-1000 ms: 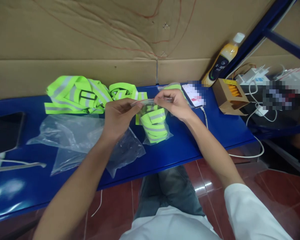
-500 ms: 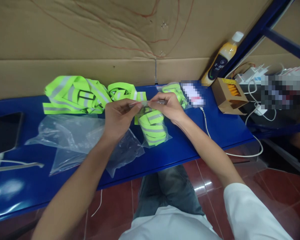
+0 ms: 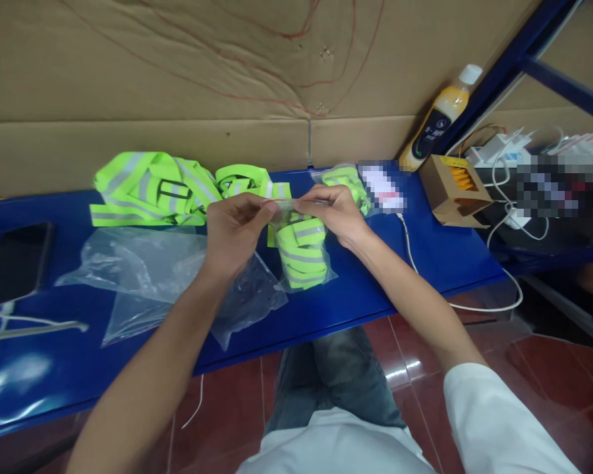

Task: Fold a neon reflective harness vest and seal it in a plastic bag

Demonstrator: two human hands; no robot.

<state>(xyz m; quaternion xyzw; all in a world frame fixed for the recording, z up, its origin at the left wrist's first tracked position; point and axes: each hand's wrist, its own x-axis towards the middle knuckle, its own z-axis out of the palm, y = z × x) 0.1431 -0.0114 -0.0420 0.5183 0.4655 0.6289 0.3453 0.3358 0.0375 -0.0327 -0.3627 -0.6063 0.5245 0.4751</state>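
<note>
My left hand (image 3: 234,232) and my right hand (image 3: 332,212) both pinch the top edge of a small clear plastic bag (image 3: 304,258). Folded neon-yellow reflective straps fill that bag, which hangs just above the blue shelf (image 3: 400,276). The two hands' fingertips nearly meet along the bag's mouth. Behind my right hand lies another bagged strap bundle (image 3: 346,180). Loose reflective straps (image 3: 155,187) lie in a heap at the back left.
Empty clear plastic bags (image 3: 148,276) lie on the shelf under my left arm. A phone (image 3: 12,262) and white cable sit at far left. A juice bottle (image 3: 439,118), a small cardboard box (image 3: 452,191) and charger cables stand at right, with cardboard behind.
My right hand's fingers have slid left along the bag's top edge toward my left hand. The bag has stayed in place.
</note>
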